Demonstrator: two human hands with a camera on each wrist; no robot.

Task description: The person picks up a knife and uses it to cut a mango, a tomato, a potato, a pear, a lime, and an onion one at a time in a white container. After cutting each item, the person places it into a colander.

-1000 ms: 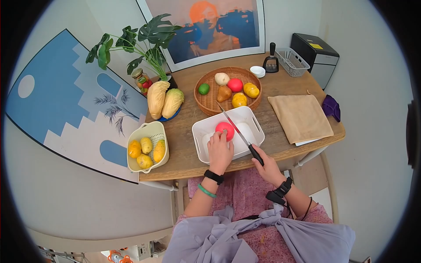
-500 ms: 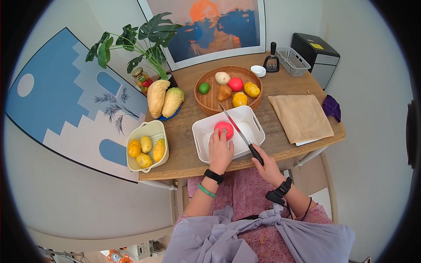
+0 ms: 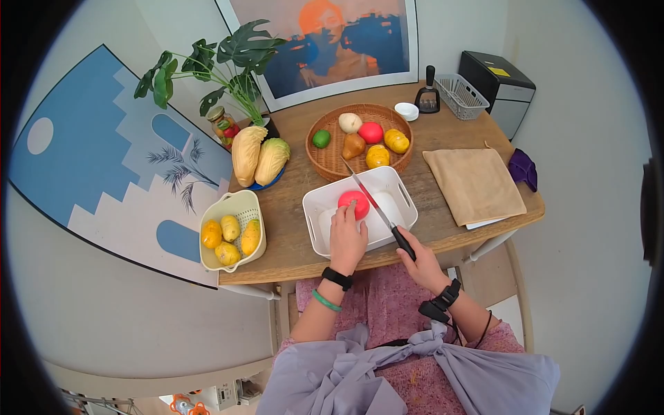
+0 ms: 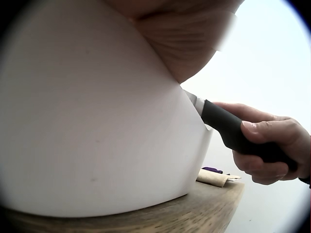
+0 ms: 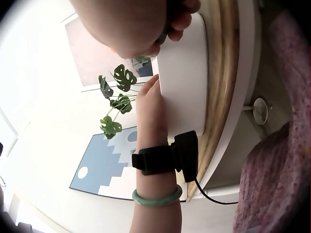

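In the head view, a white bin stands at the table's front edge with a pink-red round fruit inside. My left hand reaches over the bin's near rim, its fingers curved on the fruit. My right hand grips the black handle of a knife; the blade slants up and left over the bin, just right of the fruit. The left wrist view shows my right hand wrapped round the handle, beside the bin's wall. The fruit is hidden in both wrist views.
Behind the bin is a wicker basket of produce. Left are a cream basket with yellow fruit, two cabbages and a potted plant. To the right lie a beige cloth bag and a purple item.
Both hands keep nearly the same pose. The pink-red fruit has shifted very slightly up and left under my left fingers; the knife has hardly moved.
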